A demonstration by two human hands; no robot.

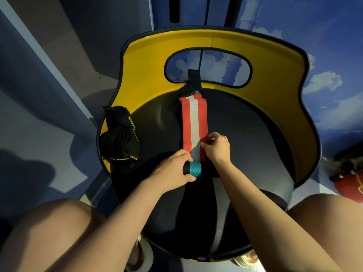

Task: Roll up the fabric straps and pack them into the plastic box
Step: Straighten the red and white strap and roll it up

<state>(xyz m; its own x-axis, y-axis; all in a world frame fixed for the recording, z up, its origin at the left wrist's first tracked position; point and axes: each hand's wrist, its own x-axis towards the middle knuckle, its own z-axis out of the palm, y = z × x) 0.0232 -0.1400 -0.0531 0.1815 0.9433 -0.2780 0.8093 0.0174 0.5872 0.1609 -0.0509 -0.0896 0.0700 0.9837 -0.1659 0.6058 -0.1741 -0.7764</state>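
A red strap with a white middle stripe (pixel 193 122) lies flat along a dark chair seat (pixel 245 138), running away from me. Its near end is wound into a small teal and black roll (pixel 193 168). My left hand (pixel 172 171) grips that roll from the left. My right hand (pixel 217 147) pinches the strap's right edge just above the roll. The strap's far end, black with a teal tab (pixel 193 85), reaches the chair back's opening. No plastic box shows in the head view.
Black rolled straps with yellow lettering (pixel 119 138) sit on the seat's left edge. The yellow chair back (pixel 275 79) curves around the seat. My knees frame the bottom. A red and black object (pixel 349 173) lies on the floor at right.
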